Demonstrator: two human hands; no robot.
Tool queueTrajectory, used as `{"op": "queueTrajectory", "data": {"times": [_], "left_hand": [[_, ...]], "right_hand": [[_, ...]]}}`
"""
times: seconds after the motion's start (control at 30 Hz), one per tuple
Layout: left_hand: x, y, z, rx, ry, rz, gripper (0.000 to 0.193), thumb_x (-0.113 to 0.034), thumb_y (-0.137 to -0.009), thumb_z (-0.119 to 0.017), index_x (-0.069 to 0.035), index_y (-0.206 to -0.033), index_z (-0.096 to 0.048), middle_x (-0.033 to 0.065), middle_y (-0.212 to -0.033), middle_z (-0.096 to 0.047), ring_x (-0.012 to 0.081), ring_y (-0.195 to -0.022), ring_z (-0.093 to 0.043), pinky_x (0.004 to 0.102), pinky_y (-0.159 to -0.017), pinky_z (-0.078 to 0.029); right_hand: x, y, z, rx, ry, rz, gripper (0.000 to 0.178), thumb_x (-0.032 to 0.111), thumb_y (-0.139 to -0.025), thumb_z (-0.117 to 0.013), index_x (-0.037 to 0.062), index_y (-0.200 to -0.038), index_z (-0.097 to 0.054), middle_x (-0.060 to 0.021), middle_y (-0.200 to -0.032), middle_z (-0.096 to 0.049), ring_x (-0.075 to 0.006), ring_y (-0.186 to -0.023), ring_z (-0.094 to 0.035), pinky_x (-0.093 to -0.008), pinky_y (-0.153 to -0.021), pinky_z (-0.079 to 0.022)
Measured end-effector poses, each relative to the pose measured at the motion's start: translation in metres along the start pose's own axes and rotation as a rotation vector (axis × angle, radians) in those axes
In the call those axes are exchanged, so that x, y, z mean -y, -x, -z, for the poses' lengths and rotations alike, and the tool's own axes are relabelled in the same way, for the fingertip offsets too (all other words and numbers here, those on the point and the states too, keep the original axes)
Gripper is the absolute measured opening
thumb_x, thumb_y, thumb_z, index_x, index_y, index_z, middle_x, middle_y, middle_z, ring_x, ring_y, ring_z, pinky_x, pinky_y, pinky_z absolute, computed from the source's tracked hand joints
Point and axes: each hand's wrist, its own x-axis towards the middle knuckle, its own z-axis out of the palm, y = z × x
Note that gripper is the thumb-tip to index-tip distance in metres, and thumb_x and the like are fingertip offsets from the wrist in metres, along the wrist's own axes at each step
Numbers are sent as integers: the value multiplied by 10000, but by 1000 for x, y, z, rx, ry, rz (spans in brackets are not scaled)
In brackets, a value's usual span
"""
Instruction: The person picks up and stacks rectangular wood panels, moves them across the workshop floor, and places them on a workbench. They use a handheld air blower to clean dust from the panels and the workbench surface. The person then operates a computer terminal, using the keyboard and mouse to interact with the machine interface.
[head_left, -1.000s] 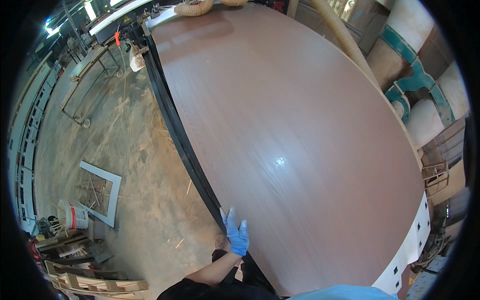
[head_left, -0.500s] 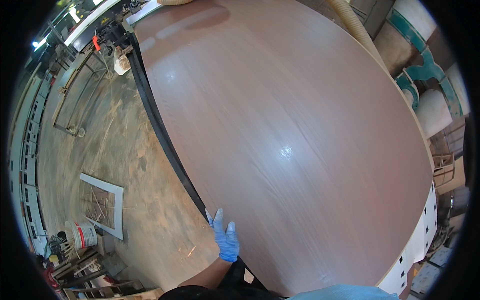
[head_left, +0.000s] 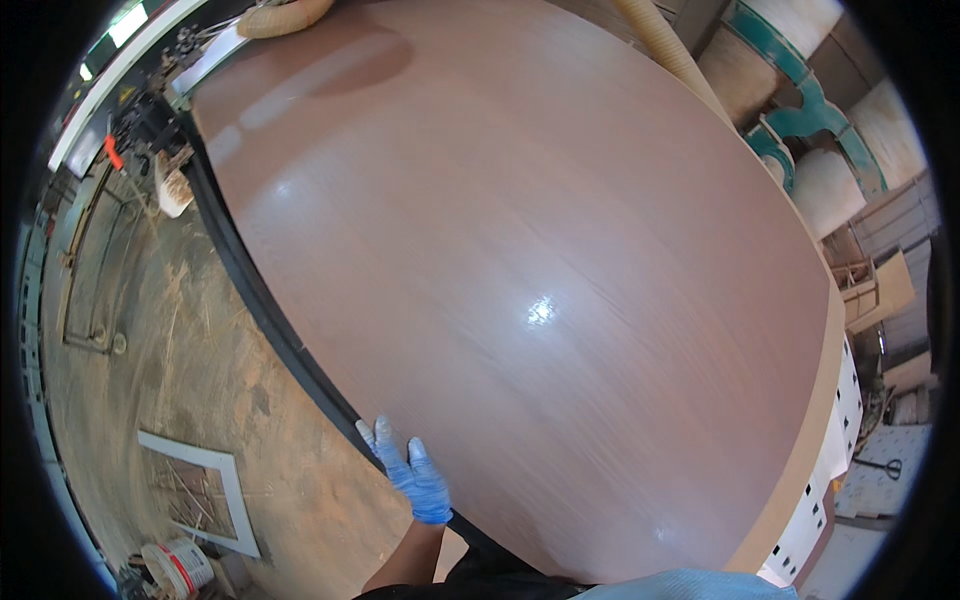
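A large brown wood-grain board (head_left: 500, 240) lies flat in front of me and fills most of the view. My left hand (head_left: 412, 482), in a thin blue glove, rests at the board's near left edge. Its fingers are stretched out and apart, over the border between the board and a long black rail (head_left: 270, 318). Nothing is gripped in this hand. My right hand is out of view; only light blue cloth (head_left: 680, 585) shows at the lower edge. A tan strip (head_left: 785, 465) runs along the board's right side.
Beyond the far left corner stands dark machinery (head_left: 150, 125) with an orange-handled part (head_left: 113, 152). On the floor lie a pale angular frame (head_left: 232, 490) and a white bucket (head_left: 178, 567). A ribbed hose (head_left: 665, 55) and teal-banded dust bags (head_left: 800, 120) stand at the far right.
The view has turned, so the board, rail and floor things appear farther left. A wider tan strip shows along the board's right side. My left hand stays at the board's left edge, fingers spread.
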Motion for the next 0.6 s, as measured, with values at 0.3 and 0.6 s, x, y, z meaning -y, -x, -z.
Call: {"op": "queueTrajectory", "data": {"times": [0.3,0.6], "left_hand": [[-4,-64,-12,-18,-18,-30,526,-232,-947,-486,-42,-1404,-308,131,-1500,-202,258,-1370,-220,407,-1107,-209],[-11,-67,-47,-33,-116,31,505,-296,-955,-471,-100,-1397,-327,151,-1514,-129,301,-1385,-166,461,-1116,-193]], "right_hand": [[-25,31,54,-49,-94,-131,368,267,-890,-386,48,-1089,-605,-95,-1014,-638,-277,-940,-601,-412,-819,-503],[24,59,-1,-234,-148,-105,231,297,-851,-490,117,-925,-614,-29,-830,-587,-197,-774,-556,-352,-708,-483]]}}
